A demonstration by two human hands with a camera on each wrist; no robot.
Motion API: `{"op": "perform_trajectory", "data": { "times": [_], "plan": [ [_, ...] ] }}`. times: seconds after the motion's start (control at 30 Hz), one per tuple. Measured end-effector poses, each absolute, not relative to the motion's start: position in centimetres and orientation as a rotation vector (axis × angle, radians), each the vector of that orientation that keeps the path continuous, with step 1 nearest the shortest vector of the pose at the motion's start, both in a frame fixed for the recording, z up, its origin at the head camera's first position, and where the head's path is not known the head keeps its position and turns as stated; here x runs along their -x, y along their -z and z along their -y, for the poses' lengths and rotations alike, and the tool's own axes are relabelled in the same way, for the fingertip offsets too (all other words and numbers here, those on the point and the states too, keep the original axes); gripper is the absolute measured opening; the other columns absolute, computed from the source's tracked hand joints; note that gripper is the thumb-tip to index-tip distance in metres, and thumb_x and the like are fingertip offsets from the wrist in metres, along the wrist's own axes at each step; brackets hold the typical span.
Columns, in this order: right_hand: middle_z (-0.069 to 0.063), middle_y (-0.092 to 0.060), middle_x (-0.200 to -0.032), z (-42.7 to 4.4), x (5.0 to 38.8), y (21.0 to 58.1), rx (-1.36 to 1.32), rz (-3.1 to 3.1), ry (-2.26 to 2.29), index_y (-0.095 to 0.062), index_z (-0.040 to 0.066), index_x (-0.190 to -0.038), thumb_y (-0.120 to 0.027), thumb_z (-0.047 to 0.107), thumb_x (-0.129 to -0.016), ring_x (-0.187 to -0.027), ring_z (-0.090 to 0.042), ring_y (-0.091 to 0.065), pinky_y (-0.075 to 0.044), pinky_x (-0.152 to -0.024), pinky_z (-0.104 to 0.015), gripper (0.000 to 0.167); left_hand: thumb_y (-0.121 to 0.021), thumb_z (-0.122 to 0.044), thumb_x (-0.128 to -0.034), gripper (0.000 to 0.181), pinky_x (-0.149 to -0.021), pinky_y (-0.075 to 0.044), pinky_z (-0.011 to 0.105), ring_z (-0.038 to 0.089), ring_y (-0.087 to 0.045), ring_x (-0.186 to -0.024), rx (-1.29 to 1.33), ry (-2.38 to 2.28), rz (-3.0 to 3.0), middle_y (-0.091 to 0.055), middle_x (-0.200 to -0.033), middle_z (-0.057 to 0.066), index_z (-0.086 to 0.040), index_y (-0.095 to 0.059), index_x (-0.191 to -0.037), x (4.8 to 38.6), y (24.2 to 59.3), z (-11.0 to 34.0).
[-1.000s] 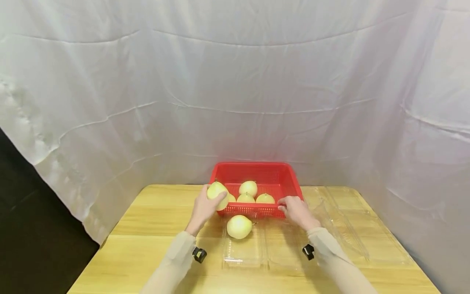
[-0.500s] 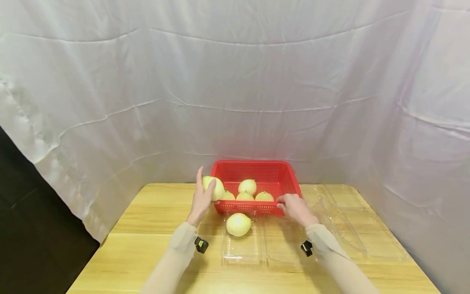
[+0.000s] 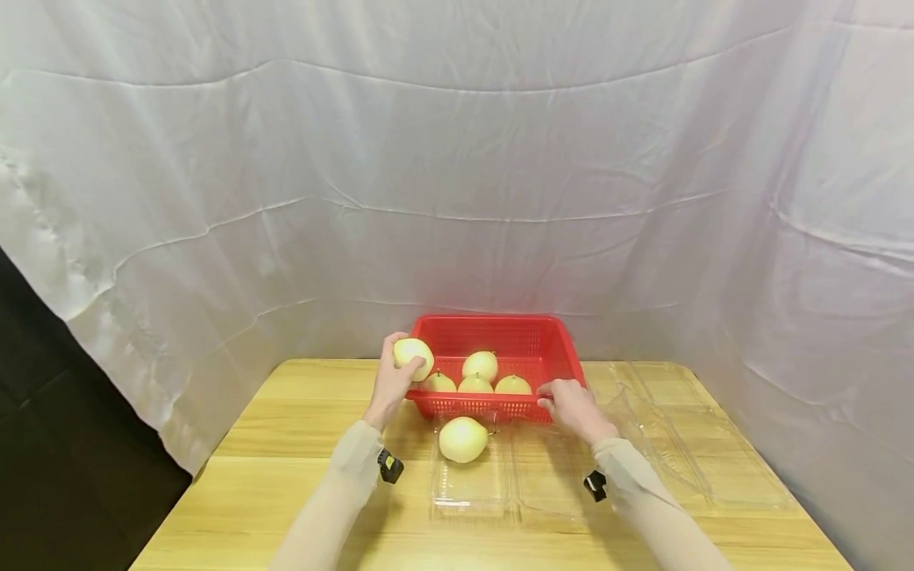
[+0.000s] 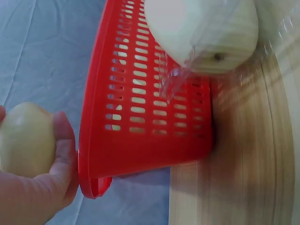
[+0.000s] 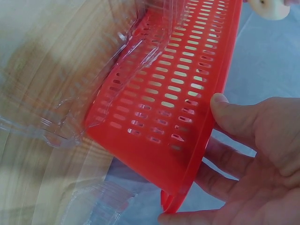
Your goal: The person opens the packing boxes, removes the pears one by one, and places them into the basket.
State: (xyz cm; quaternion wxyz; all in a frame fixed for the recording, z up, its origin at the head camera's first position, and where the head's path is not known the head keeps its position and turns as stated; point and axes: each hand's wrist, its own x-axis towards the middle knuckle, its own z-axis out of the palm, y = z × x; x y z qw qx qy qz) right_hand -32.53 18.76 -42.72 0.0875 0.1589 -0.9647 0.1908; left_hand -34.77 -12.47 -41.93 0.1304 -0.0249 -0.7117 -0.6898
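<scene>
In the head view a red slotted basket (image 3: 493, 329) stands at the back of the table, with several pale yellow pears (image 3: 480, 365) in it. My left hand (image 3: 388, 387) grips another pear (image 3: 414, 359) above the basket's left side; fingers and thumb wrap it in the left wrist view. At the front right corner my right hand (image 3: 577, 408) holds the rim, its thumb (image 5: 234, 117) on the edge and other fingers behind it. One more pear (image 3: 462, 440) lies on its side in a clear plastic box (image 3: 473, 490) in front of the basket.
Beside the box's right edge lies another clear plastic section (image 3: 550, 484). More clear plastic packaging (image 3: 671, 444) spreads over the right of the wooden table (image 3: 271, 492). A grey-white curtain (image 3: 457, 159) hangs behind and on both sides.
My left hand has moved up and left with its pear, lifting fingers briefly and wrapping them round it again. The pear has turned in the grip. My right hand stays on the rim.
</scene>
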Motion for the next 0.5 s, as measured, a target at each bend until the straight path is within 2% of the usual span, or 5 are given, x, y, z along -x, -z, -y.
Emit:
{"op": "perform_trajectory", "data": {
  "times": [0.23,0.4,0.5],
  "plan": [
    [-0.009,-0.074,-0.099,-19.0,32.2,42.7,-0.471,2.868,-0.566,-0.074,0.004,-0.105,-0.070,0.011,-0.089,-0.088,-0.023,-0.067,-0.054,-0.083,-0.048,0.018,-0.072,-0.023,-0.0876,0.054,-0.082,-0.056,0.050,0.033,-0.055,-0.109,0.017,1.645,2.299,-0.042,-0.130,0.016,-0.030,-0.048,-0.135,36.1,41.7,11.8],
    [-0.009,-0.074,-0.099,-19.3,32.1,42.5,-0.461,2.876,-0.570,-0.074,0.004,-0.106,-0.070,0.011,-0.089,-0.087,-0.022,-0.067,-0.054,-0.083,-0.048,0.018,-0.071,-0.021,-0.0832,0.060,-0.087,-0.051,0.048,0.034,-0.055,-0.109,0.063,1.357,2.424,-0.037,-0.136,0.016,-0.027,-0.047,-0.138,37.5,42.0,10.7],
    [-0.009,-0.074,-0.099,-19.4,32.2,42.5,-0.447,2.881,-0.571,-0.074,0.004,-0.106,-0.070,0.011,-0.090,-0.086,-0.021,-0.066,-0.054,-0.083,-0.048,0.018,-0.069,-0.019,-0.0857,0.059,-0.091,-0.050,0.051,0.038,-0.054,-0.114,0.182,1.165,2.479,-0.030,-0.142,0.019,-0.025,-0.046,-0.139,38.4,42.3,10.1]
  ]
}}
